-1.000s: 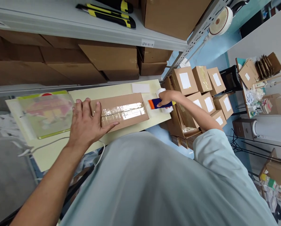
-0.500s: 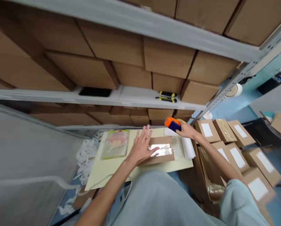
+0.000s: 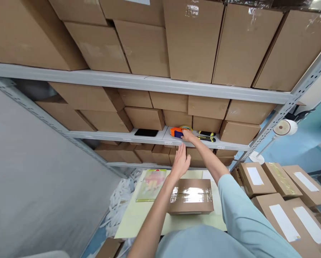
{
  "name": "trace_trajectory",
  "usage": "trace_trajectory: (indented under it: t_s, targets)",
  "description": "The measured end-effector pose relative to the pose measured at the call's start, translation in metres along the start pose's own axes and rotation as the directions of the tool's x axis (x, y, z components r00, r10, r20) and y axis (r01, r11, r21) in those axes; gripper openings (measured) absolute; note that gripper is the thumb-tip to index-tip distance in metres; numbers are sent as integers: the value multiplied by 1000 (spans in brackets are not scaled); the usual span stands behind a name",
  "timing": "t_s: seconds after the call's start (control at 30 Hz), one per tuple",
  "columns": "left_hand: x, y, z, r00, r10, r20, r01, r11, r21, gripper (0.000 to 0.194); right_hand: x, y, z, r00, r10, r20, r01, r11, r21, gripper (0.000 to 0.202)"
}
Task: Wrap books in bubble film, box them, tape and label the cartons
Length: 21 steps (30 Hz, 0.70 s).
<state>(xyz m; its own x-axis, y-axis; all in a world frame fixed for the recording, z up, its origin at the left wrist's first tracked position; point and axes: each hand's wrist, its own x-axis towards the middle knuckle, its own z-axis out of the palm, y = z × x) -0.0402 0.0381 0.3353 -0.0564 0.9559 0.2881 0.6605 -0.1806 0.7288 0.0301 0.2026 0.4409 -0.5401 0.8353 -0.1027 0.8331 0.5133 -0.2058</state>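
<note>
My right hand (image 3: 187, 135) grips an orange and dark blue tape dispenser (image 3: 176, 132) at the middle shelf (image 3: 164, 136); whether it rests on the shelf is hard to tell. Part of its yellowish tape roll (image 3: 186, 128) shows behind my fingers. My left hand (image 3: 180, 162) is raised just below that shelf edge, fingers stretched out and holding nothing. Beneath it a cardboard box (image 3: 191, 206) lies on the pale yellow table (image 3: 141, 220), shiny clear tape running across its top.
Black-and-yellow utility knives (image 3: 206, 136) and a black phone-like slab (image 3: 146, 132) lie on the shelf. A clear packet (image 3: 152, 184) is left of the box. Labelled cartons (image 3: 281, 216) are stacked at right, a white fan (image 3: 284, 128) behind them. White scraps (image 3: 120, 200) pile by the wall.
My right hand has carried the tape dispenser from above the table up to the shelf. My left hand has lifted off the box. The view has tilted upward.
</note>
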Motion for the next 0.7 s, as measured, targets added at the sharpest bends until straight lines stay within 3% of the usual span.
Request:
trace_trajectory:
  t_s: [0.1,0.2,0.27,0.37,0.47,0.53,0.6,0.7]
  targets:
    - [-20,-8,0,999,-48,4,48,999,-13,77,5,-1,8,999,5,-32,-5,1000,1,39]
    - [-47,-24,-5,992,-127,-9,127,992,-27,77,-15,6,24,990,-16,-139,19,1000,25,60]
    - [-76,-42,-8,980,-195,-39,194,980,-44,78,-51,17,49,950,-18,-312,52,994,100,66]
    - [-134,-67,-7,917,-387,-95,380,921,-91,73,-143,31,112,840,91,-534,62,963,261,64]
    - [-184,-74,-1,805,-582,-113,568,812,-136,65,-251,28,182,855,233,-463,-61,932,356,67]
    - [-200,-65,5,771,-628,-106,617,777,-122,63,-305,17,218,879,332,-342,-197,906,375,73]
    - [-203,-51,14,774,-627,-83,627,778,-36,63,-334,6,243,869,445,-216,-347,860,374,86]
    - [-196,-30,26,780,-623,-67,625,767,144,79,-339,2,257,805,588,-82,-518,763,387,104]
